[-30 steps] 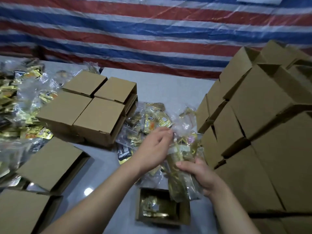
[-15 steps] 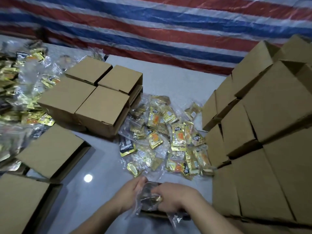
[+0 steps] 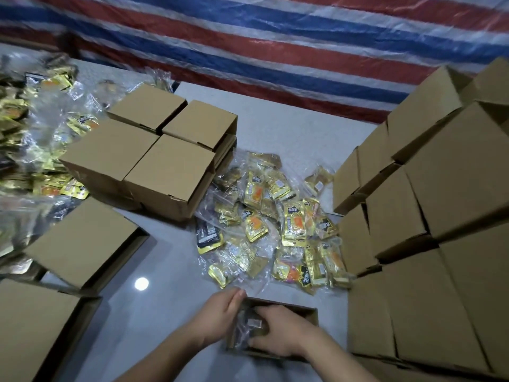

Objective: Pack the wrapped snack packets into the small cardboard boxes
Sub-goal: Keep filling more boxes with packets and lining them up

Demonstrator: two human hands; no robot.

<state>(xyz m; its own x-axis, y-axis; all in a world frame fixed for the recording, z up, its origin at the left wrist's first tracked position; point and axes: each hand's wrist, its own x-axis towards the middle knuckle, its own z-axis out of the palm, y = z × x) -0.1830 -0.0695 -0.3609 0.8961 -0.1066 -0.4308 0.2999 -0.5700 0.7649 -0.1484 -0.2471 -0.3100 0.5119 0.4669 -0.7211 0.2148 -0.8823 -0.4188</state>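
Head view: an open cardboard box (image 3: 308,312) sits low in the frame, just right of centre, on the grey bench (image 3: 289,128). Inside it lies a clear-wrapped bundle of snack packets (image 3: 248,326), dark and hard to make out. The right hand (image 3: 278,330) reaches into the box with its fingers curled over the bundle and its thumb against the near edge, pressing or gripping it. The left hand (image 3: 220,312) lies against the box's left wall, fingers straight and together, their tips at the wall's top edge.

Just above the box in the picture, at the centre of the frame, a loose heap of gold foil packets (image 3: 278,224) in clear wrap spreads over the bench; one dark packet (image 3: 208,235) lies at its left edge. To the upper left of the heap stands a block of four closed boxes (image 3: 154,150), touching one another. Two more closed boxes (image 3: 80,244) lie at the lower left, one partly cut off by the frame's edge. A second, larger pile of gold packets (image 3: 35,139) fills the far upper left, blurred. A tall stack of boxes (image 3: 429,230) takes up the whole right side, close beside the heap and the open box. Across the top hangs a red, white and blue striped tarpaulin (image 3: 275,42). A round spot of reflected light (image 3: 141,283) shows on the bench left of the hands.
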